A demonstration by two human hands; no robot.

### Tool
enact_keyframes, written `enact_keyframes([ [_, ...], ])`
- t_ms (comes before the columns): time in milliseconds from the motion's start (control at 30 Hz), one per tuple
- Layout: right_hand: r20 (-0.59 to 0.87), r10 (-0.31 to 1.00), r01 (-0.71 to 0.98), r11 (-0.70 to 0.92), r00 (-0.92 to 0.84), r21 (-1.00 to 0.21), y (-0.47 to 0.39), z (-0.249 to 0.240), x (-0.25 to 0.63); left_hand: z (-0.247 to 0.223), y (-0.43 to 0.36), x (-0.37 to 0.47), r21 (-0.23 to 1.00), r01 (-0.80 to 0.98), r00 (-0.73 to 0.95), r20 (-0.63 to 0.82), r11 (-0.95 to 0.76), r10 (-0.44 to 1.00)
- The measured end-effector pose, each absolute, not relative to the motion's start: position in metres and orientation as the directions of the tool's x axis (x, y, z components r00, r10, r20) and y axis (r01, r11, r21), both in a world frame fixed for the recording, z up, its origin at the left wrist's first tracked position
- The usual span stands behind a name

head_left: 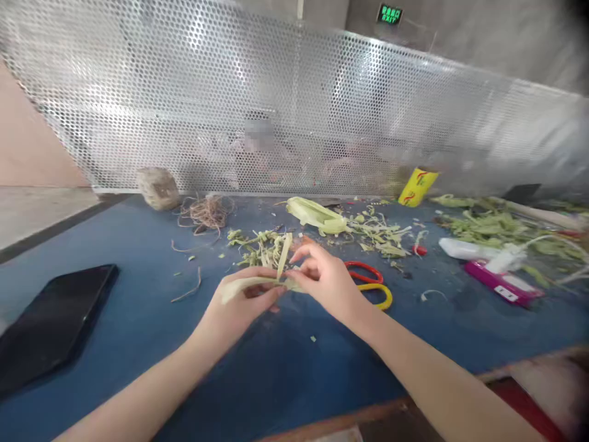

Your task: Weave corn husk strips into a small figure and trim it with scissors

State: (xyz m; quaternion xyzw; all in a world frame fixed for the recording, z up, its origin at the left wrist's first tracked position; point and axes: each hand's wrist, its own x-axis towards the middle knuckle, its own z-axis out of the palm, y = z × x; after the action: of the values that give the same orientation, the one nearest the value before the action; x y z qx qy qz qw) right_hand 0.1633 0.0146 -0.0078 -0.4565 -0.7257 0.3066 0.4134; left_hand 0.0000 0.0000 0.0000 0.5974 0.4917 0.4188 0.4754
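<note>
Your left hand [242, 299] and right hand [329, 277] both pinch corn-husk strip [243, 283] — over middle of worktop [294, 368], well in from near edge. Pinch close to upright husk piece [284, 252]; tension lightly — thin fibre likely splits.

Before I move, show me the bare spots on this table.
The blue tabletop looks bare between the black phone and left forearm, and between the right forearm and purple box. It is crowded beyond the left hand, with green scraps, and far right, with leafy pieces.
</note>
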Motion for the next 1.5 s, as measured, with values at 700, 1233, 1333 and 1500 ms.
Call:
enact_keyframes([
  [700, 0.649, 0.348, 0.481, 0.876, -0.677, 0.032, 0.011, 0.008, 0.181, 0.0, 0.006, -0.003, 0.994, -0.054, 0.145, -0.084, 0.092, 0.986],
  [1233, 0.492, 0.796, 0.634, 0.589, -0.351, -0.501, 0.011, 0.009, 0.172, 0.003, -0.004, -0.004, 0.963, 0.23, 0.377, 0.042, -0.138, 0.925],
  [1333, 0.445, 0.817, 0.633, 0.57, -0.367, -0.524, 0.011, 0.01, 0.172, 0.006, -0.003, -0.005, 0.947, 0.275, 0.408, 0.042, -0.167, 0.912],
  [1500, 0.354, 0.849, 0.526, 0.523, -0.393, -0.67, 0.013, 0.01, 0.172, 0.009, -0.004, -0.004, 0.964, 0.235, 0.396, 0.026, -0.128, 0.918],
])
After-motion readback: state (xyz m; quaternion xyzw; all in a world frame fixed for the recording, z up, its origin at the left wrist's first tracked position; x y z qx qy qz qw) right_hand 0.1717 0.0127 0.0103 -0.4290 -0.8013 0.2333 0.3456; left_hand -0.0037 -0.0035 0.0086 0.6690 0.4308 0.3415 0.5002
